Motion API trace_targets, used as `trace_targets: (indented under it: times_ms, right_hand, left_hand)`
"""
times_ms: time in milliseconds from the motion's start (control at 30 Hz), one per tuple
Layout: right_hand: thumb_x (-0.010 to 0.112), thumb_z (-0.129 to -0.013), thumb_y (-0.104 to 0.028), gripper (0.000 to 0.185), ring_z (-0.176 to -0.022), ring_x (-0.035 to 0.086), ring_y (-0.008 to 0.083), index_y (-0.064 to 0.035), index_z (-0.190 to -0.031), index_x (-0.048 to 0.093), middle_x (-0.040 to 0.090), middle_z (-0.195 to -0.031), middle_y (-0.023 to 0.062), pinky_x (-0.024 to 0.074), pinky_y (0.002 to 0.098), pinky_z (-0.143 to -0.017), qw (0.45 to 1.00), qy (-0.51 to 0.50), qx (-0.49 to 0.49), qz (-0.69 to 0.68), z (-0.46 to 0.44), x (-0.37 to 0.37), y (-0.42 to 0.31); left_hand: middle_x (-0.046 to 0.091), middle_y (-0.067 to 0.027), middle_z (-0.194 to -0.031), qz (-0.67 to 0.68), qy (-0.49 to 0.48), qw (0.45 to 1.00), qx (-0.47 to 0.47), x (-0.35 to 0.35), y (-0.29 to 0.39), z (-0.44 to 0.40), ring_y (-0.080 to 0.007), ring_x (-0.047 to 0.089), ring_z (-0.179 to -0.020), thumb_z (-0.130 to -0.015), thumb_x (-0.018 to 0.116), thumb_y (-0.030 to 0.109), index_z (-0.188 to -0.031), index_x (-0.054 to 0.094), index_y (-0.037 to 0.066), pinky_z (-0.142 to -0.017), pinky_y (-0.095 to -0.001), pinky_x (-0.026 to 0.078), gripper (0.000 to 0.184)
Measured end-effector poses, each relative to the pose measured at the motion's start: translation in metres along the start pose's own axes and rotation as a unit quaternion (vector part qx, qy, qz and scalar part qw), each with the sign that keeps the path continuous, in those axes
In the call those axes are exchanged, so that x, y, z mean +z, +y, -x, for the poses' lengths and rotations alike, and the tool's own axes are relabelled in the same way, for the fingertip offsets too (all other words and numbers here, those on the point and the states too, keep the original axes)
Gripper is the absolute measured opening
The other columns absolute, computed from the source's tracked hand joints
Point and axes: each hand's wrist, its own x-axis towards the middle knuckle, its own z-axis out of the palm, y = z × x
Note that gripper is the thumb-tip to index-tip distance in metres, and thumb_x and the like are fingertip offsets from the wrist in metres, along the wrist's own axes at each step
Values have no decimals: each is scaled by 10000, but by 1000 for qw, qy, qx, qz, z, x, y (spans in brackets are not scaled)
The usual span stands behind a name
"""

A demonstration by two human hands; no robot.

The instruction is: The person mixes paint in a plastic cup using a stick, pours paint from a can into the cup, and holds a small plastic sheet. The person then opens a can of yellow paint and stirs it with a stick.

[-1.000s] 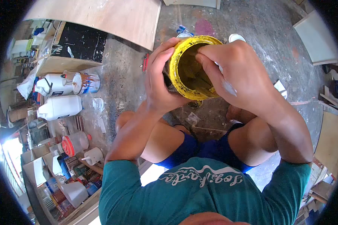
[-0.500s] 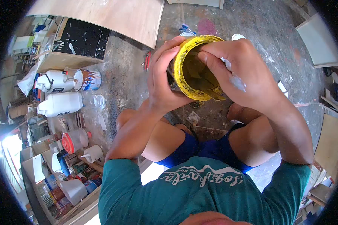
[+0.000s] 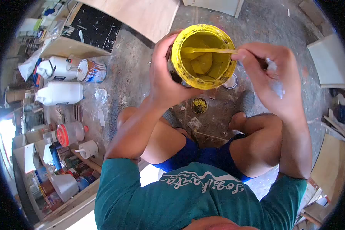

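Note:
My left hand [image 3: 163, 74] is wrapped round the side of a can [image 3: 178, 73] with a yellow-smeared rim, tilted so that its inside faces me. Thick yellow paint or paste [image 3: 203, 63] lies in the bottom and coats the walls. Between the thumb and fingers of my right hand [image 3: 274, 73], which has whitish smears on it, is the end of a thin yellow-coated stirrer [image 3: 214, 50]. It crosses the can's mouth, and its wider tip is inside by the left wall. A dark round lid [image 3: 199, 105] with yellow flecks lies on the floor below the can.
White jugs [image 3: 59, 93] and a paint-streaked can [image 3: 92, 71] stand at the left. Below them are a red-lidded clear jar [image 3: 71, 134] and a box of supplies [image 3: 61, 180]. Wooden panels [image 3: 142, 15] stand ahead. Another round container [image 3: 230, 81] sits behind the held can.
My right hand has drawn back to the right, out of the can's mouth, and the stirrer now lies across the opening. The can's mouth faces me more fully, and the view has shifted slightly.

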Motion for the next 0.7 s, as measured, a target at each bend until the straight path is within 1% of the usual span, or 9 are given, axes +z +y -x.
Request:
trace_targets:
  times_ms: [133, 200, 267, 367, 467, 567, 600, 633, 700]
  right_hand:
    - [695, -962, -89, 147, -572, 534, 94, 28, -928, 776, 685, -661, 94, 440, 323, -533, 998, 24, 4, -50, -6, 0, 1]
    - [683, -978, -68, 148, -618, 555, 71, 40, -959, 782, 723, -719, 63, 452, 298, -556, 998, 32, 12, -52, -10, -1, -9]
    - [671, -1003, -63, 160, -696, 587, 51, 41, -1011, 793, 745, -786, 36, 471, 243, -622, 997, 52, -19, -58, -16, 3, -17]
    - [668, -1011, -63, 164, -743, 601, 51, 50, -1012, 786, 743, -808, 28, 476, 221, -667, 996, 72, -17, -56, -22, 9, -24]
    - [657, -1026, -63, 166, -724, 571, 43, 48, -1016, 781, 756, -858, 20, 432, 216, -628, 994, 65, 16, -82, -25, 13, -33]
    - [612, -1050, -77, 219, -560, 343, -19, 63, -1140, 755, 740, -871, 51, 269, 204, -511, 993, 78, -36, -87, -35, 28, -33]
    - [605, -1052, -78, 227, -559, 342, -16, 71, -1142, 750, 721, -847, 45, 271, 207, -510, 990, 88, -44, -100, -35, 33, -33]
    - [597, -1054, -80, 235, -558, 342, -14, 79, -1145, 746, 703, -822, 39, 274, 211, -509, 987, 95, -51, -115, -35, 38, -32]
    - [609, -1058, -114, 254, -560, 337, -2, 80, -1127, 758, 566, -693, -32, 250, 222, -517, 990, 76, -71, -98, -38, 42, -31]
  left_hand:
    - [589, -199, -1397, -37, 22, 999, -26, -9, -2, -2, -328, 629, -1280, -535, 1073, 327, -1492, 414, -11, -1096, -425, 510, 1209]
    - [570, -166, -1436, -43, 28, 998, -45, -15, -3, 1, -286, 582, -1332, -542, 1084, 352, -1526, 366, -12, -1139, -432, 472, 1271]
    - [551, -166, -1451, -52, 37, 996, -65, -22, -5, 3, -284, 572, -1346, -543, 1085, 348, -1533, 357, -9, -1148, -431, 469, 1280]
    - [527, -164, -1474, -52, 52, 993, -98, -33, -1, 6, -283, 552, -1375, -553, 1083, 304, -1544, 346, -2, -1157, -440, 479, 1272]
    - [534, -169, -1476, -83, 68, 988, -110, -47, -2, 9, -292, 555, -1381, -555, 1078, 316, -1542, 359, 2, -1149, -445, 492, 1260]
    - [561, -183, -1451, -147, 103, 974, -137, -59, 1, 16, -309, 577, -1359, -552, 1073, 364, -1525, 396, 4, -1161, -443, 479, 1239]
    - [597, -192, -1410, -133, 115, 975, -139, -63, -2, 19, -316, 599, -1335, -550, 1067, 381, -1504, 426, 0, -1157, -444, 476, 1212]
    - [613, -168, -1342, -121, 146, 972, -136, -68, -1, 20, -368, 627, -1257, -514, 1041, 305, -1419, 496, 65, -1071, -452, 518, 1084]
    - [611, -168, -1343, -139, 148, 965, -167, -80, 6, 25, -369, 622, -1258, -511, 1040, 309, -1417, 499, 67, -1067, -457, 516, 1083]
